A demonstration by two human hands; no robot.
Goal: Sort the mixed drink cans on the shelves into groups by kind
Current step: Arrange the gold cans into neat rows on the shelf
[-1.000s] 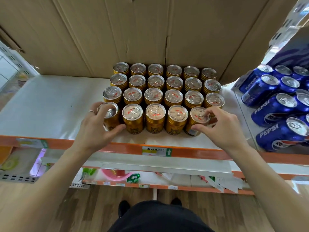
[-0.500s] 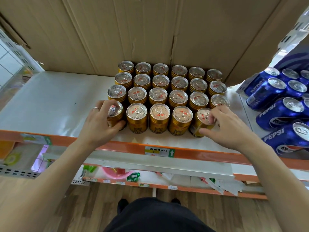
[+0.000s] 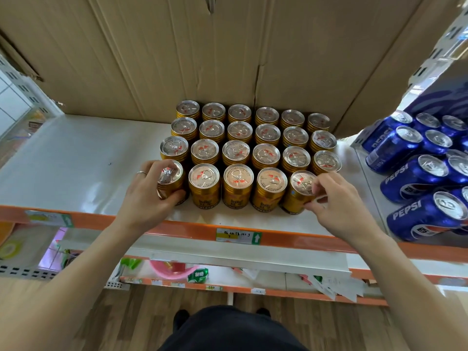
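A block of gold Red Bull cans (image 3: 238, 153) stands in several rows on the white shelf (image 3: 76, 158). My left hand (image 3: 149, 196), a ring on one finger, wraps around the front-left gold can (image 3: 169, 176). My right hand (image 3: 336, 201) pinches the front-right gold can (image 3: 298, 190) at its rim and side; that can leans slightly. Blue Pepsi cans (image 3: 425, 216) are grouped on the neighbouring shelf section at the right.
Flattened cardboard (image 3: 228, 51) lines the back of the shelf. An orange shelf edge (image 3: 192, 230) carries a price label (image 3: 239, 236). Lower shelves hold small packets and a pink item (image 3: 169, 271). The white shelf surface extends left of the cans. Wood floor lies below.
Both hands stay on the front corner cans. The right hand has shifted its fingers over the front-right can's rim and side. The camera has drifted, so the block sits slightly differently in view.
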